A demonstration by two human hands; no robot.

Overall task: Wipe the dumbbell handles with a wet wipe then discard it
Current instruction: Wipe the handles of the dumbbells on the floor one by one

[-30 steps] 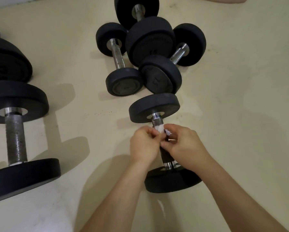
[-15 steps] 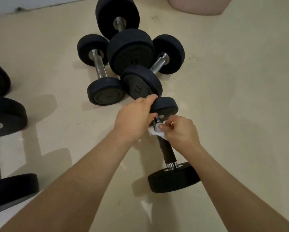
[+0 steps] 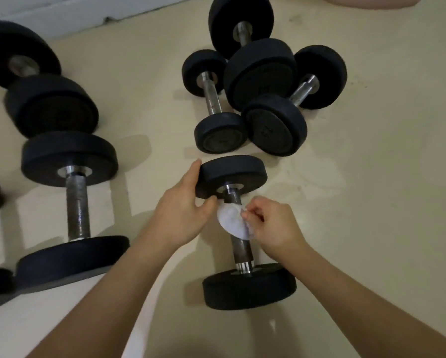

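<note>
A small black dumbbell lies on the beige floor in front of me, its dark metal handle running toward me. My left hand grips the rim of its far weight head, thumb under the edge. My right hand pinches a white wet wipe that lies against the upper part of the handle. The handle's middle is hidden behind the wipe.
Three more black dumbbells lie clustered just beyond the held one. A large dumbbell lies to the left, with more weights behind it. A white wall base runs along the top left; a pink object sits at the top right.
My left hand moved off the handle to the far weight head and now holds its rim. The wipe has opened out flatter on the handle. The camera view shifted.
</note>
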